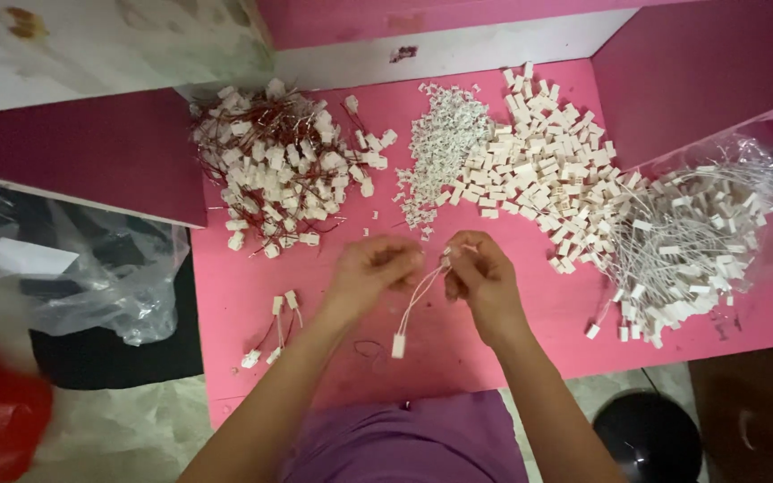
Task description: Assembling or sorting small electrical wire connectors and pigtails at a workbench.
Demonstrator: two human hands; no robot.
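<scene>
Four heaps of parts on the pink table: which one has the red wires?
The far-left heap, beyond the left hand: white connectors tangled with dark red wires. The two middle heaps show no wires, and the right heap has white wires.

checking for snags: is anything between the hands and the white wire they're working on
Nothing visible. The left hand and right hand both pinch the white wire at its top end; its connector hangs over bare pink table, apart from the piles.
</scene>
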